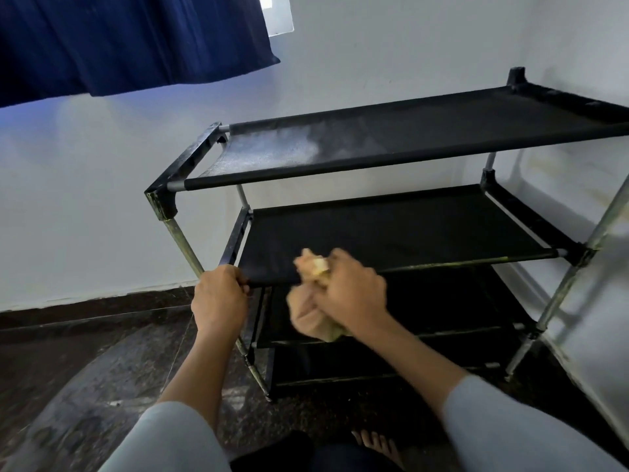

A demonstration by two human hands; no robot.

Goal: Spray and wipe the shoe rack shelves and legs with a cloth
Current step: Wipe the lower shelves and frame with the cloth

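Cloth [311, 315] looks soft and bunchable — right hand [347, 291] clenches it, left hand [219, 298] beside it grips the light-looking shoe rack [391, 229] rail.

pale grey-blue sleeves [170, 437], bare foot [376, 446]; dark trousers [306, 454]

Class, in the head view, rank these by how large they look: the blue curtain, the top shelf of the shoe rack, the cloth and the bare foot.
1. Blue curtain, though cut off by the frame edge.
2. Top shelf, also partly cut off, so the order of these two is unsure.
3. Cloth, bunched in the right hand.
4. Bare foot.
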